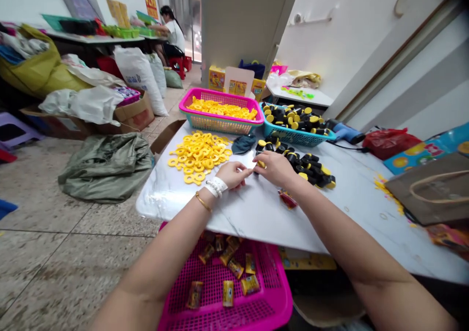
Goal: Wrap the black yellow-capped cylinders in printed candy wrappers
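My left hand [234, 174], with a white band and a gold bracelet at the wrist, is closed over the table, its thumb and fingertips pinched together. What they hold, if anything, is too small to make out. Almost touching it, my right hand [276, 167] is closed around a small black cylinder with a yellow end [261, 164], mostly hidden by the fingers. Left of my hands lies a pile of yellow ring-shaped pieces [200, 157]. Beyond my right hand is a pile of black-and-yellow cylinders [311, 167]. A small red packet [287, 200] lies beside my right forearm.
At the back of the marble-look table [176, 196] stand a pink basket of yellow pieces [185, 107] and a teal basket of black cylinders [308, 138]. Below the front edge is a pink basket [280, 292] with several wrapped pieces. A person [172, 35] sits far off.
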Demonstrator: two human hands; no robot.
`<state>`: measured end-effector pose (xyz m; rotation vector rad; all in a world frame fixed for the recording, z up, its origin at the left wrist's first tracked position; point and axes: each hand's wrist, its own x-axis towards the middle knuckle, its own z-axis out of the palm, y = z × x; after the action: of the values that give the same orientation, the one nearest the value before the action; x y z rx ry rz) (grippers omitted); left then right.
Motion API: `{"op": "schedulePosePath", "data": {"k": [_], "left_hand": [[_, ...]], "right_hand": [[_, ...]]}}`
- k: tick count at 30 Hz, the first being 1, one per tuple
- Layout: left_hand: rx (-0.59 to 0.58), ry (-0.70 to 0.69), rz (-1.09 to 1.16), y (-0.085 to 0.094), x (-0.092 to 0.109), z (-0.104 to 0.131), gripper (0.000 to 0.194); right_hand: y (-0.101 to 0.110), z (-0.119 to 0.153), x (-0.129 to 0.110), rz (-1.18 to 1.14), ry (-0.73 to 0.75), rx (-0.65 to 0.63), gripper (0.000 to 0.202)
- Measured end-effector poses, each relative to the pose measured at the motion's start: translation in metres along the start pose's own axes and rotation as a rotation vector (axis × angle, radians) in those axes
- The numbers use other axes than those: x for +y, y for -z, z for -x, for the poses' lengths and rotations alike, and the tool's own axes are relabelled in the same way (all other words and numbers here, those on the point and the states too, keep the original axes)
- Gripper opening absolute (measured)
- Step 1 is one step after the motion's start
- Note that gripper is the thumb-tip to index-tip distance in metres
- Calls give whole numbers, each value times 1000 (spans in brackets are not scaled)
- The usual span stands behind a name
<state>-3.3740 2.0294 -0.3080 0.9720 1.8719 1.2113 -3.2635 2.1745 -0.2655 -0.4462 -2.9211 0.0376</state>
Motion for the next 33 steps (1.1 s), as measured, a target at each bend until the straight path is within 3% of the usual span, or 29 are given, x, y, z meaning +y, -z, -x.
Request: {"op": "schedulePosePath", "data": {"k": [3, 7, 8, 11, 14, 18, 23, 25, 28, 30, 33], "left_hand": [[-9, -14, -7, 0, -1, -1, 33], [-1, -14, 1, 0, 0, -1, 30], [-6, -16, 2, 0, 1, 0, 30], [-50, -25, -2, -1, 4, 2, 30], [-96, -44, 24, -2, 9, 6, 31], [-135, -99, 116, -2, 17, 12, 37], [-370, -108, 233, -1, 19, 16, 64], [-405, -115, 297, -1, 17, 15, 71], [-293, -167, 371, 1, 12, 12, 64], [-207, -194, 380, 3, 9, 10, 58], [-151, -202, 352, 7, 8, 9, 52]], "right_hand": [[6, 28, 4, -92, 37, 58, 35], [9, 85, 27, -74, -20, 373, 39], [7, 101, 33, -21, -49, 391, 39], [-9, 142, 39, 157, -97, 286, 41], [-26, 159, 31, 265, -92, 311, 32], [-28, 155, 21, 265, -54, 426, 23], [-10, 129, 3, 284, -29, 590, 25], [-7, 111, -14, 315, 15, 650, 28], [-6, 83, -40, 255, 113, 597, 28], [-4, 68, -49, 71, 137, 533, 31], [5, 52, -44, -385, -16, 422, 47]]}}
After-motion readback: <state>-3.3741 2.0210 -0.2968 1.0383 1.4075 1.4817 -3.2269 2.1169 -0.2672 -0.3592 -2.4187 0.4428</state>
